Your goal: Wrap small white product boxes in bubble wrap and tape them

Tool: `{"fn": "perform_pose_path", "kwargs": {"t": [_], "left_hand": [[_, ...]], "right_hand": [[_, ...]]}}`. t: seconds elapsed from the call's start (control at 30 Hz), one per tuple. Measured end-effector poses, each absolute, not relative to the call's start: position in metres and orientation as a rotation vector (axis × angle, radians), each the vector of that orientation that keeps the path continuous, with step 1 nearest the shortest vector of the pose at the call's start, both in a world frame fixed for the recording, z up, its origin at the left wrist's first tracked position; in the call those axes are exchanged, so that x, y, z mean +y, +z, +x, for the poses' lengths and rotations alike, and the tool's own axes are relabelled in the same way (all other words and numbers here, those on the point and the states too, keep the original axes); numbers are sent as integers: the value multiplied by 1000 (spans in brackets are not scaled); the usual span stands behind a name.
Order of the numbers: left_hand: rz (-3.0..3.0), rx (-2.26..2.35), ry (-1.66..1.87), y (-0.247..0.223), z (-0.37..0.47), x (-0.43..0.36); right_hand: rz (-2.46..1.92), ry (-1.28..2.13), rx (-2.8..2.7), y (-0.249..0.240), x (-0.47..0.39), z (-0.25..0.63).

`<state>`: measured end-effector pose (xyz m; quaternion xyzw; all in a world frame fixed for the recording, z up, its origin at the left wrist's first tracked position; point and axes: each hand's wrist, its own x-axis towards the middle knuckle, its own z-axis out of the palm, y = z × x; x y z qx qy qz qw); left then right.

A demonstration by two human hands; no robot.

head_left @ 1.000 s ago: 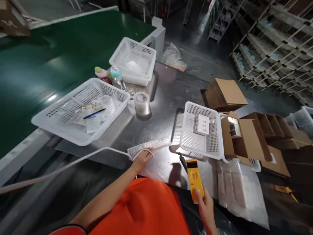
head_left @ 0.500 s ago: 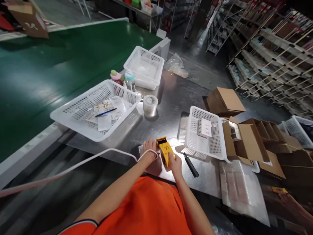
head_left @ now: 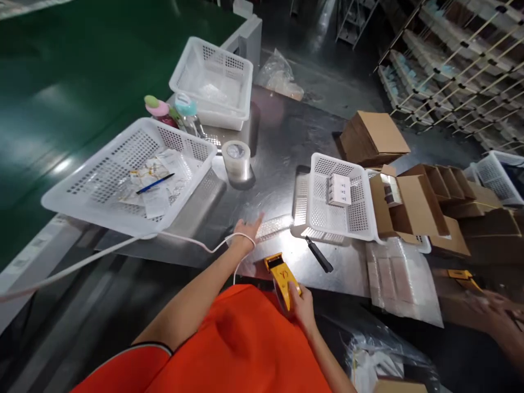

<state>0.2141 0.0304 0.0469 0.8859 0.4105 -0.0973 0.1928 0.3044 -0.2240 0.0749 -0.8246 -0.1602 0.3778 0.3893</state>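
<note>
My right hand (head_left: pixel 303 307) is wrapped round the handle of a yellow tape dispenser (head_left: pixel 283 277), held close to the orange shirt at the table's front edge. Farther forward, my left hand (head_left: pixel 244 232) lies palm down with a finger stretched out, at the end of a clear, shiny bubble-wrap package (head_left: pixel 274 226). What is under the palm is hidden. A white cord (head_left: pixel 196 242) loops round the left wrist and runs off to the left. To the right of the dispenser lies a black utility knife (head_left: pixel 319 256).
A roll of clear tape (head_left: pixel 236 161) stands on the metal table (head_left: pixel 278 142). White baskets (head_left: pixel 102 221) hold papers, a pen and small boxes (head_left: pixel 339 189). Cardboard boxes (head_left: pixel 423 204) and bubble-wrap sheets (head_left: pixel 403 284) sit at right, near another person's hand (head_left: pixel 493 305).
My right hand has drawn the tape dispenser back toward the body. My left hand has moved forward, and the package now shows to its right. The view has tilted down.
</note>
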Motion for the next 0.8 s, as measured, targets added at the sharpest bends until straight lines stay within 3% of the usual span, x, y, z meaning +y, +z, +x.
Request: {"fn": "perform_pose_path", "kwargs": {"t": [0.17, 0.43, 0.63, 0.8], "left_hand": [[2484, 1147, -470, 65, 225, 23], [2444, 1161, -433, 70, 258, 25], [2421, 1286, -398, 61, 266, 29], [2088, 1330, -282, 57, 261, 63]], "right_hand": [[-2340, 957, -493, 68, -162, 313], [-2647, 1123, -641, 86, -96, 337], [-2658, 809, -616, 99, -213, 387], [-2974, 592, -683, 90, -317, 462]]}}
